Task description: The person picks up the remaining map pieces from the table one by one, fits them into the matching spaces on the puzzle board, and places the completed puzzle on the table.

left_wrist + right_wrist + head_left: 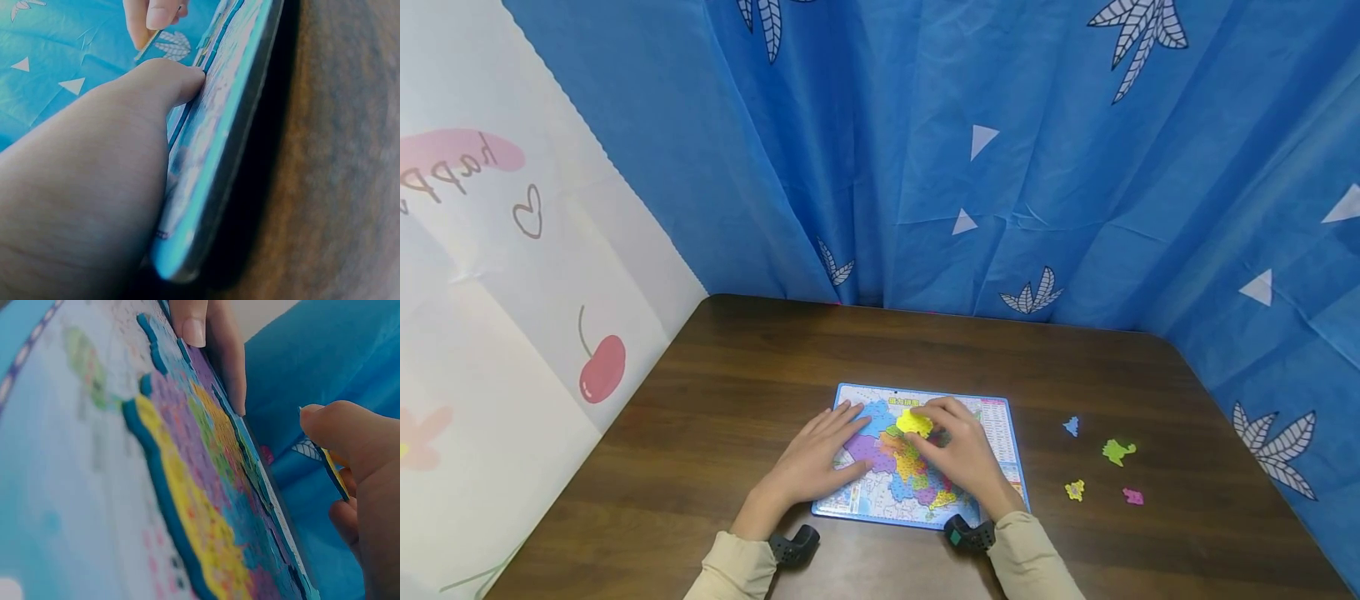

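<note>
With the left hand (815,461) spread on the board (880,507), the right hand (966,446), fingers pinching the yellow piece (913,422), should ideally align edges before pressing.

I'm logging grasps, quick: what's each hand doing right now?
Left hand: open, resting on the puzzle board, holding nothing.
Right hand: closed, pinching a yellow puzzle piece.
</note>
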`<state>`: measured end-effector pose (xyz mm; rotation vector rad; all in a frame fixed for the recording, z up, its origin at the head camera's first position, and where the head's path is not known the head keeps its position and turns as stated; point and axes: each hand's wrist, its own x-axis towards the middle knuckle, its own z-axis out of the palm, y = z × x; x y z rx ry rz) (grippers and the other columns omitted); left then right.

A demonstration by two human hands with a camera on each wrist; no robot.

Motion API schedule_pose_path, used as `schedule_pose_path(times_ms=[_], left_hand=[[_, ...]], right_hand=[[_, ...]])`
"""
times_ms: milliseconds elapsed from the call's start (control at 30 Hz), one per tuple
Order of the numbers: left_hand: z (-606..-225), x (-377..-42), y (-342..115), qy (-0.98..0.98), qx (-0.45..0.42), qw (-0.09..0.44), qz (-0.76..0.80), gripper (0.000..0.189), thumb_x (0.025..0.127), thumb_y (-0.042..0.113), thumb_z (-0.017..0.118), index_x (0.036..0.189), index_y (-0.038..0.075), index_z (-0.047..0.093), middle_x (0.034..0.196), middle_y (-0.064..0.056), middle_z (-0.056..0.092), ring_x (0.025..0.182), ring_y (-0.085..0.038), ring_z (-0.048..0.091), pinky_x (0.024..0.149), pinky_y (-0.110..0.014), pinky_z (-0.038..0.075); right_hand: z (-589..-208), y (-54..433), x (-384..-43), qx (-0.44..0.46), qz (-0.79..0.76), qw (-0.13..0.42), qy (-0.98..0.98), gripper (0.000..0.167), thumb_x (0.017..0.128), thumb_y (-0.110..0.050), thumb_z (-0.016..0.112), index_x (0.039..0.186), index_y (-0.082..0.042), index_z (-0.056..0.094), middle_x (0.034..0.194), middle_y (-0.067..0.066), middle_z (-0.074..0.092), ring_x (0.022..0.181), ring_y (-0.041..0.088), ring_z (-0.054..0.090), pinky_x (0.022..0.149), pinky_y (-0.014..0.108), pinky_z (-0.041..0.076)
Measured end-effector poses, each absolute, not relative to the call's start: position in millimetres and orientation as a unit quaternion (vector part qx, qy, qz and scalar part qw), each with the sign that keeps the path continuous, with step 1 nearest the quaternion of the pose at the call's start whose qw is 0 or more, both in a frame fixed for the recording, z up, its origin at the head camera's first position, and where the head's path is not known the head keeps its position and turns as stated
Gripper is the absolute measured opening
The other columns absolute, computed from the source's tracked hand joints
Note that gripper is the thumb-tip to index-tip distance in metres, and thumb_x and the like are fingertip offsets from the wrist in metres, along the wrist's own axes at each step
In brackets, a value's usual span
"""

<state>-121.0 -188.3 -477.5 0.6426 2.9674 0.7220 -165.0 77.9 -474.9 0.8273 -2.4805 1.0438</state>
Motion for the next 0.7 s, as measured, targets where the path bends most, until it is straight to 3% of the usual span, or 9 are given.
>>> schedule_pose_path(times_ms=[533,700], left_hand=[[-478.2,-121.9,-188.1,0.952,0.207,0.010,0.223,0.072,0.097,0.059,0.056,0.158,0.021,0.045,0.170,0.001,0.030,0.160,-0.024,0.019,0.128,-0.050,0.017],[-479.1,-122.4,-188.7,0.952,0.213,0.004,0.221,0.072,0.098,0.059,0.056,0.158,0.020,0.045,0.170,0.000,0.030,0.159,-0.024,0.019,0.128,-0.051,0.018]], right_hand=[[-478.8,63.9,-160.4,0.325,0.350,0.162,-0.864,0.034,0.083,-0.031,0.088,0.112,-0.016,0.078,0.113,-0.005,0.070,0.099,0.008,0.062,0.083,0.028,0.059],[-478.5,61.1,-159.1,0.338,0.354,0.153,-0.858,0.033,0.085,-0.029,0.087,0.114,-0.016,0.077,0.114,-0.005,0.069,0.096,0.008,0.062,0.082,0.028,0.059]])
